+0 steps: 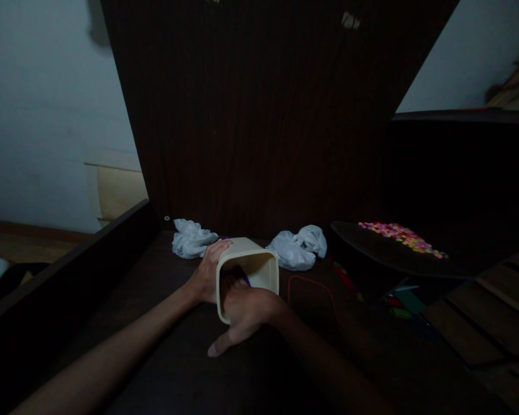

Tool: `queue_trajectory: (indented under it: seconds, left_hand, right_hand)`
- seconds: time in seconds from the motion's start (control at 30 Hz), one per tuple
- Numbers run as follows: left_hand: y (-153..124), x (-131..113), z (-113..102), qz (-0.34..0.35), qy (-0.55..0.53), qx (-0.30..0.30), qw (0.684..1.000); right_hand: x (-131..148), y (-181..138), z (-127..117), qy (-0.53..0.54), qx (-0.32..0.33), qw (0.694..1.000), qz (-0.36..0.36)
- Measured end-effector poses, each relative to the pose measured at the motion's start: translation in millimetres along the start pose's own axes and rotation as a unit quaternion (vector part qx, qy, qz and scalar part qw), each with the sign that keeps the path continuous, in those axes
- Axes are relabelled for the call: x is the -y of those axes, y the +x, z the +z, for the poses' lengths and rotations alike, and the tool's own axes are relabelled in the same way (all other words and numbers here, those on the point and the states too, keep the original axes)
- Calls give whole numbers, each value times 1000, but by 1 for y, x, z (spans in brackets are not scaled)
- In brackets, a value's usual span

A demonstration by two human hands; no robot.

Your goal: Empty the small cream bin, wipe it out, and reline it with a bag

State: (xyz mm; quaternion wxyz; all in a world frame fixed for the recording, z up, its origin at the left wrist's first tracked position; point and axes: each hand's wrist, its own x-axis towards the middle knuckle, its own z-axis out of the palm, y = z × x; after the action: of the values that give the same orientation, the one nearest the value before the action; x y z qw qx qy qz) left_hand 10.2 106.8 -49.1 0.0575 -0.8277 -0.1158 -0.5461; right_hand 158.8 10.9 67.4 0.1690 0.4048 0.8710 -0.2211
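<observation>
A cream square plastic container [259, 256] lies tipped on its side on the dark table, its mouth facing me. My left hand [207, 274] grips its left side, fingers wrapped over the top edge. My right hand [242, 314] reaches into the mouth, fingers hidden inside, thumb sticking out below onto the table. Something dark purple shows inside the container near those fingers.
Two crumpled white plastic bags [192, 237] [300, 246] lie behind the container against a dark wooden panel. An orange ring [311, 285] lies on the table. A dark tray [372, 248] with several colourful small pieces [400, 235] sits at the right.
</observation>
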Motion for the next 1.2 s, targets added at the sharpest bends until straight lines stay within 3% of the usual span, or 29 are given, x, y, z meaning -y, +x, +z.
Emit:
queue_trajectory:
  seconds: [0.17,0.37,0.5,0.67,0.8,1.0,1.2]
  left_hand:
    - [-2,3,-5,-17,-12,13,1000]
    - [-2,5,-9,-38,-25,35,998]
    - [0,2,-9,-32,-30,37,998]
    - [0,-3,-8,-28,-20,30,999]
    - [-2,-3,-9,-28,-8,36,999]
    - [-2,-2,-5,-41,1,27,999]
    - [-3,0,-3,-49,-7,9,999]
  right_hand:
    - [11,-37,14,60,-101,991,-58]
    - [22,-73,25,97,-93,990,52]
    - [11,-58,19,87,-73,989,90]
    - [-7,-1,3,17,-3,996,86]
    - [-10,29,-3,-8,15,997,82]
    - [-9,20,-9,-24,61,998,12]
    - [-6,-5,-4,44,-42,996,-68]
